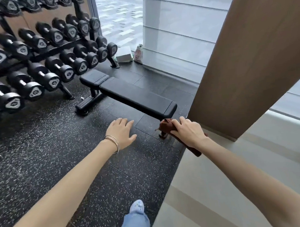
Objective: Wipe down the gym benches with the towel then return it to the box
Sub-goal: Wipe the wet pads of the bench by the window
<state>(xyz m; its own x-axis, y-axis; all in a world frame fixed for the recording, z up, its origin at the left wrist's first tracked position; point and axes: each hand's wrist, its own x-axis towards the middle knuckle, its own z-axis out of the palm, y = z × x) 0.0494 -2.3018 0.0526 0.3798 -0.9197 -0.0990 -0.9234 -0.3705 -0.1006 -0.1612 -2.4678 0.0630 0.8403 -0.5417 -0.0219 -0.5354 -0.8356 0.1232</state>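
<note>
Black dumbbell rack (36, 55) stands left of the flat black padded gym bench (136, 96). Left hand (121, 133) hovers open and empty short of the bench's near end. Right hand (187, 132) grip is closed around the bunched dark-red cloth towel (165, 126), just off that same end, not touching the pad. Wiping of this bench looks not yet begun; box return remains. Box not identifiable.

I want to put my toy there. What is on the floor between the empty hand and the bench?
Nothing: in the head view only bare speckled floor lies between the left hand and the bench.
</note>
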